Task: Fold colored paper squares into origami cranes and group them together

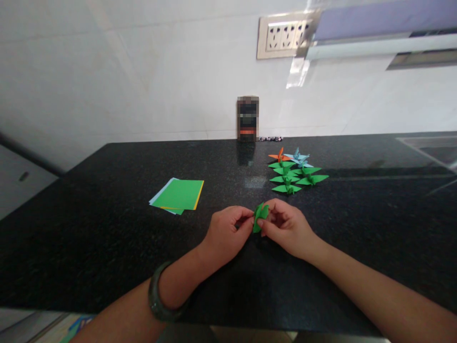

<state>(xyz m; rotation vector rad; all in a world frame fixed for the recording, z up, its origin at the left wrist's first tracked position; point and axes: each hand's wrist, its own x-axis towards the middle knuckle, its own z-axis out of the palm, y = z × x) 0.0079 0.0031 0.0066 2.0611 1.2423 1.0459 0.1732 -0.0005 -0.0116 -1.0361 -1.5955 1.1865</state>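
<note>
A small green origami crane (260, 218), with folded points standing up, is held just above the dark counter between both hands. My left hand (228, 232) pinches its left edge between thumb and fingers. My right hand (288, 227) grips the right side, its thumb pressed on the near face and the fingers curled behind. Parts of the folded paper are covered by my fingertips. Beyond my right hand sit several finished green paper cranes (287, 189), with an orange crane (281, 156) and light blue cranes (297, 155) behind them.
A stack of square paper (178, 194), green on top with yellow and pale blue edges showing, lies left on the black speckled counter (107, 228). A phone-like device (247, 119), blurred, leans against the white wall. Sockets (285, 37) are set in the wall above.
</note>
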